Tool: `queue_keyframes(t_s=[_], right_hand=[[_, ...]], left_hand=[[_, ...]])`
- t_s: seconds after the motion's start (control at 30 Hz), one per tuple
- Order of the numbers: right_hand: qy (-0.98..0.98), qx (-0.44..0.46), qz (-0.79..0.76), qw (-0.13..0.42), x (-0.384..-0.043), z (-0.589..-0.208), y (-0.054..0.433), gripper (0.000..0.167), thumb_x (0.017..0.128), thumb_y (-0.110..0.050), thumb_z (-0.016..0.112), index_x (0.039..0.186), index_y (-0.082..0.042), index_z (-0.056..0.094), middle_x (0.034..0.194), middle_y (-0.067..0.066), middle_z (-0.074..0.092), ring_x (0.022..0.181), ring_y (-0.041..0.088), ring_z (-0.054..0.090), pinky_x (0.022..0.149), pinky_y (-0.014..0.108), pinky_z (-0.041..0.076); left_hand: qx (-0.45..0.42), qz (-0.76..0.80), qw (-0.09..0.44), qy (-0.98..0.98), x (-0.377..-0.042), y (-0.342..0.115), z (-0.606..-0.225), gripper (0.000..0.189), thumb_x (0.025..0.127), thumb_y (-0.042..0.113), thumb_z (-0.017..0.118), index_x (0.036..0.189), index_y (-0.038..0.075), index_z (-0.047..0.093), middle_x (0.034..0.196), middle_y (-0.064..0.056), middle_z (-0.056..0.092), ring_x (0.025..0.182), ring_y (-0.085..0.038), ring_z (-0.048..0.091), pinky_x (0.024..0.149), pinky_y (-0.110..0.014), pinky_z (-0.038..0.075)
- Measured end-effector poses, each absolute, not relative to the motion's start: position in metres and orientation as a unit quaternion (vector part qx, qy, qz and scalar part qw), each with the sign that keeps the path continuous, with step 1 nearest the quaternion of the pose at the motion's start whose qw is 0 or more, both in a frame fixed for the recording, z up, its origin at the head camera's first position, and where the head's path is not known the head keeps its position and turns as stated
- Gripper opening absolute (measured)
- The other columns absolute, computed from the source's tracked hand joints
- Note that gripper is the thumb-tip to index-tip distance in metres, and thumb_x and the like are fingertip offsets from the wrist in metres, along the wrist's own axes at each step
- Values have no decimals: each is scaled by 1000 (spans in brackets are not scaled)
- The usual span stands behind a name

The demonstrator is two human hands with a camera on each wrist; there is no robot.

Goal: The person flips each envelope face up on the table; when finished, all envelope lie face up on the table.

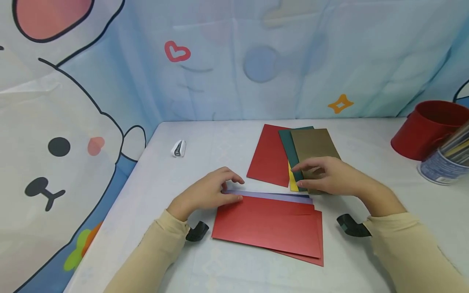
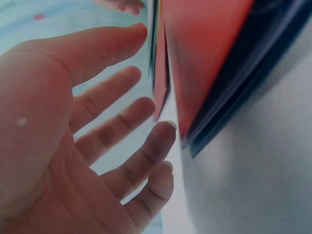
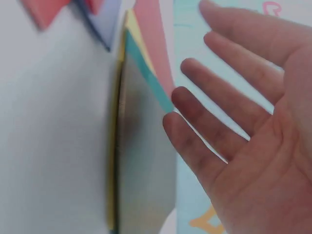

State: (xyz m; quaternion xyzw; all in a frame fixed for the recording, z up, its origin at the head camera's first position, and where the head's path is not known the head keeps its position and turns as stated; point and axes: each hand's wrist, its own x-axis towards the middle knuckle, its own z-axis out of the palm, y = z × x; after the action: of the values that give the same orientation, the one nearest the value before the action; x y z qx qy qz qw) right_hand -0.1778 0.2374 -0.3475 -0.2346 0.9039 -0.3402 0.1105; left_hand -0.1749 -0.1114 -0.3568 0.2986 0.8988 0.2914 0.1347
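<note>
My left hand point(image 1: 210, 189) hovers at the upper left corner of a pile of paper cards, its fingers relaxed and holding nothing. A red card point(image 1: 264, 221) tops that pile, with another red card's edge point(image 1: 318, 240) at its right. A lilac card point(image 1: 271, 197) shows along the far edge, and dark blue edges point(image 2: 243, 63) appear beneath in the left wrist view. Loosely spread, the fingers of my right hand point(image 1: 331, 175) hang over a fanned group: a brown-gold card point(image 1: 313, 144), a green card point(image 1: 289, 148), a yellow card point(image 1: 292, 181) and a red card point(image 1: 269, 156).
A small white stapler-like item point(image 1: 178, 148) lies at the table's far left. At the right stand a red mug point(image 1: 426, 130) and a blue-white container point(image 1: 441, 167) holding several pencil-like sticks. A printed curtain point(image 1: 220, 89) hangs behind the white table point(image 1: 205, 264).
</note>
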Motion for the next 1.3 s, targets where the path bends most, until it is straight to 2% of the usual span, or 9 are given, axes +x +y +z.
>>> queue_keyframes(t_s=[0.17, 0.27, 0.37, 0.6, 0.77, 0.9, 1.07, 1.13, 1.3], right_hand=[[909, -249, -300, 145, -179, -354, 234, 55, 89, -41, 77, 137, -18, 64, 137, 11, 58, 126, 37, 51, 96, 55, 48], [916, -239, -280, 159, -178, -356, 233, 63, 87, -46, 77, 141, -19, 60, 141, 15, 53, 129, 40, 47, 97, 58, 46], [918, -231, -278, 164, -178, -357, 231, 65, 88, -46, 76, 143, -19, 58, 142, 16, 52, 129, 41, 46, 97, 59, 46], [915, -225, -288, 171, -179, -356, 231, 66, 89, -47, 75, 144, -16, 57, 141, 17, 52, 129, 41, 46, 99, 60, 44], [917, -218, -287, 170, -178, -357, 235, 68, 89, -46, 75, 145, -12, 55, 141, 19, 52, 129, 42, 45, 99, 60, 44], [921, -212, -280, 166, -179, -358, 236, 69, 88, -45, 76, 144, -10, 55, 140, 21, 52, 128, 43, 45, 97, 62, 44], [922, -215, -278, 163, -181, -358, 238, 69, 88, -45, 76, 143, -9, 55, 140, 22, 51, 128, 45, 45, 98, 63, 42], [923, -215, -278, 159, -182, -359, 238, 68, 88, -44, 76, 143, -9, 55, 140, 22, 52, 128, 45, 45, 98, 64, 42], [923, -208, -286, 153, -181, -359, 236, 65, 88, -44, 77, 141, -11, 58, 139, 19, 53, 127, 42, 46, 99, 62, 42]], left_hand=[[305, 291, 151, 894, -183, -107, -358, 45, 94, 30, 73, 136, 17, 62, 133, 2, 53, 108, -17, 55, 93, -33, 47], [331, 273, 158, 889, -194, -103, -359, 51, 95, 30, 72, 142, 17, 57, 143, 1, 50, 124, -19, 48, 103, -37, 40], [351, 238, 166, 890, -204, -96, -358, 57, 96, 31, 68, 149, 17, 51, 153, 0, 44, 135, -23, 40, 108, -44, 34], [317, 157, 203, 913, -215, -82, -352, 57, 101, 38, 58, 155, 30, 42, 149, 3, 48, 128, -23, 39, 103, -44, 36], [294, 132, 205, 924, -213, -85, -349, 54, 102, 39, 55, 154, 31, 44, 144, -1, 52, 127, -24, 40, 101, -45, 33], [279, 145, 198, 928, -209, -96, -348, 50, 101, 37, 57, 150, 28, 51, 141, -4, 54, 126, -28, 43, 103, -47, 34], [300, 233, 182, 907, -211, -108, -351, 48, 99, 28, 65, 145, 18, 57, 142, 0, 55, 127, -24, 50, 106, -41, 40], [311, 267, 173, 896, -215, -108, -354, 50, 96, 25, 70, 144, 16, 57, 143, 1, 53, 129, -22, 49, 105, -39, 41], [313, 287, 153, 893, -222, -106, -364, 60, 88, 23, 80, 143, 17, 58, 149, -1, 45, 139, -22, 36, 111, -41, 35]])
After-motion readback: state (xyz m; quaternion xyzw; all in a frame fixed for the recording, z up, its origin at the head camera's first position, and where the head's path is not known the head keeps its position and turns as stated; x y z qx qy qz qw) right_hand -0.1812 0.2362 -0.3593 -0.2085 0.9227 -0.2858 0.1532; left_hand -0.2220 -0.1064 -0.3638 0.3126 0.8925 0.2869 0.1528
